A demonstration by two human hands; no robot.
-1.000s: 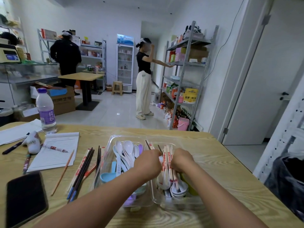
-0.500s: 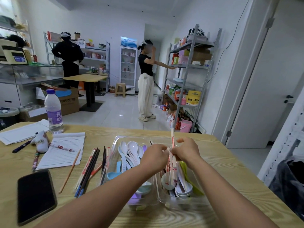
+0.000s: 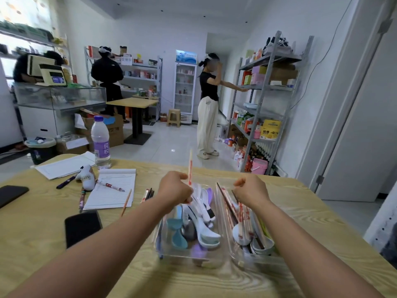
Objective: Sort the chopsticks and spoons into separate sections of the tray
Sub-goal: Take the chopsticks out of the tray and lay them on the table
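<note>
Sorting partly done, by my read: the clear plastic two-section tray (image 3: 223, 258) on the pale wood-grain counter (image 3: 300, 214) holds white, blue and purple spoons (image 3: 202, 220) in its left section, while the right section still mixes red-and-white wrapped chopsticks (image 3: 241, 218) with white spoons (image 3: 261, 245). My left hand (image 3: 175, 188) has its grip curled round one wrapped chopstick (image 3: 190, 166), held upright above the left section; my right hand (image 3: 250, 188) is loosely curled over the right section, apparently holding nothing. Several loose dark and red chopsticks (image 3: 148, 194) lie on the counter just left of the tray, still unsorted.
</note>
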